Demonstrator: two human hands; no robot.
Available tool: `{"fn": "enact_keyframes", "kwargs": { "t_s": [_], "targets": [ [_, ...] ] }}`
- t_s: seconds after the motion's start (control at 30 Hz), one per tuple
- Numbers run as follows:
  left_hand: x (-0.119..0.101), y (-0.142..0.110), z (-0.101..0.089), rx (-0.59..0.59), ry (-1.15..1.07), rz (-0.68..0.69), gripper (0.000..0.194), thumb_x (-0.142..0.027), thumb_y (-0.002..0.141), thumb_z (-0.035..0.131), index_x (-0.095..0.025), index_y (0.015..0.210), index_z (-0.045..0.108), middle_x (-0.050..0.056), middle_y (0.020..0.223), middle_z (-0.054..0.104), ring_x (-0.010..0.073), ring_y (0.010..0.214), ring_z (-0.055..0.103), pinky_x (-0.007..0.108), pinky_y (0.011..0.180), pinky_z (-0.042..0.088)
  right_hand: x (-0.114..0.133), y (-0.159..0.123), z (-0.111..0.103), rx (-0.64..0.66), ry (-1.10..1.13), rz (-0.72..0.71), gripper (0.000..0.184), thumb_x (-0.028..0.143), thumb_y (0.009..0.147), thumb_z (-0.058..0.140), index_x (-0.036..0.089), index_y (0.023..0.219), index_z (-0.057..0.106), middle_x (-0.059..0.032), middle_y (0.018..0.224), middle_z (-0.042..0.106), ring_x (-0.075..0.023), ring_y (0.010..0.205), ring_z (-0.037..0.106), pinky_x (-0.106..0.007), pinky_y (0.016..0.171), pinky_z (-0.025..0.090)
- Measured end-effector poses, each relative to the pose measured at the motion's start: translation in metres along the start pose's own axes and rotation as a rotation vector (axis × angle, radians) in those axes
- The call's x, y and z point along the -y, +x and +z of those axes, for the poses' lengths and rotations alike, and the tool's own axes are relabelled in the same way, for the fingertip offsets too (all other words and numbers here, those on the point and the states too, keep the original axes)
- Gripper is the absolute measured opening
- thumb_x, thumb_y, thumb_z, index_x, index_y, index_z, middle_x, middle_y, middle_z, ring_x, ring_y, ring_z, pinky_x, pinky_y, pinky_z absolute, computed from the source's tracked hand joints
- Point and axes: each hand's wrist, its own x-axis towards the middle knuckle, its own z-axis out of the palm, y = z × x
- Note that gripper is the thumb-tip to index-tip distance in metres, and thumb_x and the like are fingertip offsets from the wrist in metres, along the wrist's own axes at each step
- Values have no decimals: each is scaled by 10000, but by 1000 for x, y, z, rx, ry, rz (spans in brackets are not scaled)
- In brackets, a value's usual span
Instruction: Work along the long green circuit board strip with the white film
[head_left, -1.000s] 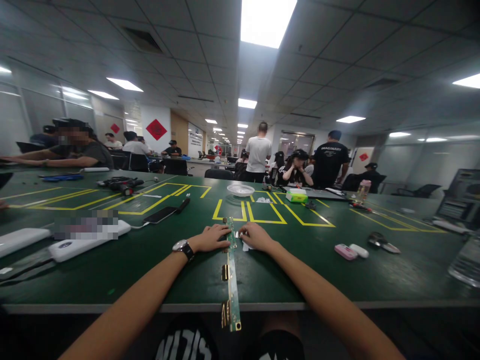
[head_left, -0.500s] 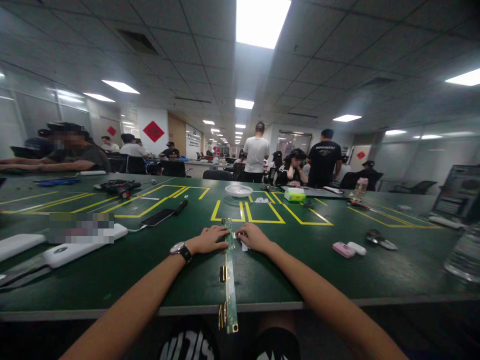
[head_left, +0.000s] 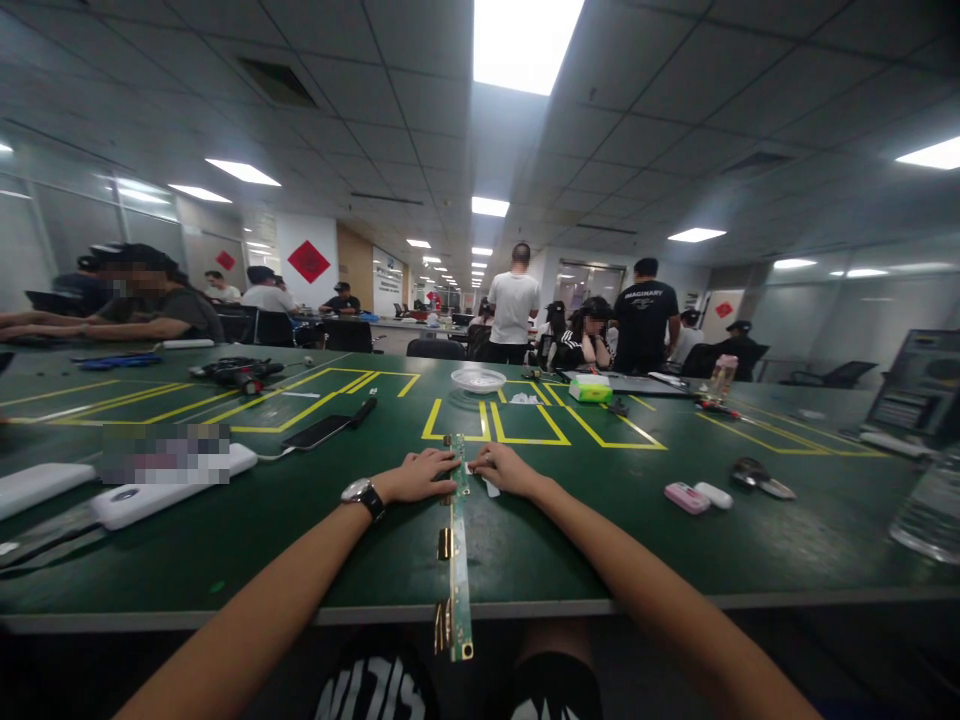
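Observation:
A long, narrow green circuit board [head_left: 461, 575] with gold-coloured flaps along its left side points away from me; its near end juts past the table edge. From the left, my left hand [head_left: 420, 474], with a watch on the wrist, holds the far part of the board, fingers and thumb against it. My right hand [head_left: 506, 470] is closed in a pinch just right of the board. A tiny white bit shows at its fingertips, too small to name. Under that hand a small white piece [head_left: 492, 489] lies on the table.
The green table [head_left: 300, 570] carries a phone [head_left: 311, 432], a white power strip [head_left: 176, 487], a white dish [head_left: 478, 381] and a green tissue pack [head_left: 590, 389]. Rightward are a pink case [head_left: 686, 499] and a clear bottle [head_left: 930, 515]. Several people sit or stand beyond.
The right-hand fingers have curled in a little, and more of the white piece shows beneath them. The board's near end has moved slightly up in view. My left hand stays on the board.

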Motion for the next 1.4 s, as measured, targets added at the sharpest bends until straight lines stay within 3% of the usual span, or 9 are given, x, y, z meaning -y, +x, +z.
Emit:
{"fn": "enact_keyframes", "kwargs": {
  "t_s": [0.2, 0.53, 0.77, 0.97, 1.13, 1.4],
  "targets": [
    [8, 4, 3, 18, -21, 23, 573, -591, 937, 325, -328, 1444, 285, 39, 1517, 224, 327, 1342, 210, 514, 1009, 225, -3, 1, -4, 40, 15, -72, 190, 220, 858, 568, 170, 946, 729, -70, 899, 642, -152, 822, 575, -257, 779, 430],
    [-1, 3, 6, 37, 38, -34, 543, -538, 962, 274, -322, 1459, 237, 27, 1527, 185, 300, 1355, 197, 515, 1010, 216, 7, 1, 2, -6, -16, -21, 190, 161, 845, 567, 133, 931, 734, -84, 812, 618, -161, 795, 555, -270, 753, 423],
    [4, 7, 12, 11, 29, -30, 543, -547, 960, 269, -328, 1456, 239, 22, 1525, 194, 292, 1353, 203, 499, 1009, 224, 12, 2, 1, -23, 3, 38, 177, 146, 821, 595, 175, 929, 732, -55, 796, 633, -158, 799, 563, -260, 757, 417],
    [4, 5, 10, -7, 16, -15, 556, -563, 947, 298, -324, 1447, 259, 28, 1517, 221, 287, 1344, 220, 498, 1012, 226, 17, 0, -3, -44, -50, 90, 300, 202, 808, 615, 159, 1103, 648, -82, 943, 647, -184, 900, 566, -299, 835, 413],
    [1, 4, 9, -41, 26, -85, 665, -628, 919, 303, -254, 1465, 236, 91, 1523, 187, 308, 1358, 181, 513, 1019, 204, 12, -6, -4, -60, -185, 111, 229, 318, 839, 588, 152, 947, 703, -115, 1012, 627, -205, 971, 552, -331, 896, 391],
    [-4, 2, 8, -3, 37, -115, 621, -604, 943, 222, -262, 1461, 254, 80, 1520, 197, 322, 1358, 171, 544, 1006, 183, 13, -7, -4, -1, -173, -1, 265, 258, 903, 486, 147, 920, 726, -105, 955, 643, -185, 916, 559, -315, 871, 400]
  ]
}}
